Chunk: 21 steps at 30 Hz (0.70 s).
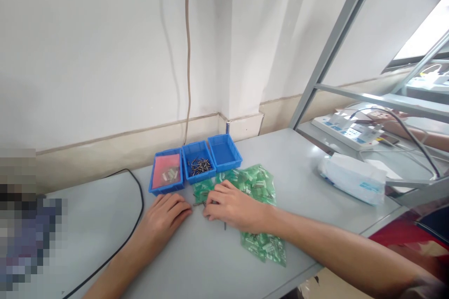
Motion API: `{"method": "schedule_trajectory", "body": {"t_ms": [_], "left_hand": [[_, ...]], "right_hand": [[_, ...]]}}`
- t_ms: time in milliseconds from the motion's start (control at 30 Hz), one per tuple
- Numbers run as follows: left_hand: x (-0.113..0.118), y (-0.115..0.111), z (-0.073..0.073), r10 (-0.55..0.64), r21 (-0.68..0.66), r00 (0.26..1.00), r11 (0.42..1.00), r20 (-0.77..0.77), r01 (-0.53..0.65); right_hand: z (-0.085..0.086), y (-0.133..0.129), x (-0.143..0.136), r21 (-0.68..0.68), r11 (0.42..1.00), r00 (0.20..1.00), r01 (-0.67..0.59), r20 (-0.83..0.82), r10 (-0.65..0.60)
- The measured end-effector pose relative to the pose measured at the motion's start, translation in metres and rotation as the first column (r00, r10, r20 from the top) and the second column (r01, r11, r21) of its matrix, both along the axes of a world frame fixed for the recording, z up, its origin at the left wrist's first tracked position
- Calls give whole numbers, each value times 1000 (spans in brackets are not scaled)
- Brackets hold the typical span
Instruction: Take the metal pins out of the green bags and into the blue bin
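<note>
My left hand (164, 217) rests on the table just in front of the left blue bin, fingers lying side by side and slightly bent, with nothing visible in them. To its right, my right hand (226, 203) is closed, its fingers bent down to the tabletop; what they hold, if anything, is hidden. A thin metal screw-like piece (199, 203) lies between the two hands, and another (225, 226) shows below my right palm. Green-tinted plastic bags (260, 182) with small metal and pale parts lie behind and under my right hand and forearm.
Three blue bins stand near the wall: the left bin (152, 180) holds a pink sheet and a small bag, the middle bin (196, 179) dark screws, the right bin (224, 152) nothing visible. A black cable (142, 196), tissue pack (354, 177), power strip (336, 128) and metal frame (324, 63) surround them.
</note>
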State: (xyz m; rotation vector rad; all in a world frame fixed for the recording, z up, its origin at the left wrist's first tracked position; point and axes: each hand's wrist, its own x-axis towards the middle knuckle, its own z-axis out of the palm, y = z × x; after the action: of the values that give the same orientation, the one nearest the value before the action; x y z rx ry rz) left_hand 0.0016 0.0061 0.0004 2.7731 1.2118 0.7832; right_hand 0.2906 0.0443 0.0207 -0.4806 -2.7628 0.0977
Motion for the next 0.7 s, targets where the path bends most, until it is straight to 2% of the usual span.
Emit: {"method": "schedule_trajectory", "body": {"t_ms": [333, 533, 700], "left_hand": [[2, -1, 1, 34, -86, 999, 996, -23, -36], [2, 0, 1, 32, -61, 999, 998, -31, -34], [3, -1, 3, 32, -52, 999, 998, -32, -34]], "right_hand": [[5, -1, 1, -40, 999, 1000, -29, 9, 30], [11, -3, 3, -25, 999, 997, -48, 53, 49], [8, -3, 2, -34, 999, 998, -28, 52, 29]]}}
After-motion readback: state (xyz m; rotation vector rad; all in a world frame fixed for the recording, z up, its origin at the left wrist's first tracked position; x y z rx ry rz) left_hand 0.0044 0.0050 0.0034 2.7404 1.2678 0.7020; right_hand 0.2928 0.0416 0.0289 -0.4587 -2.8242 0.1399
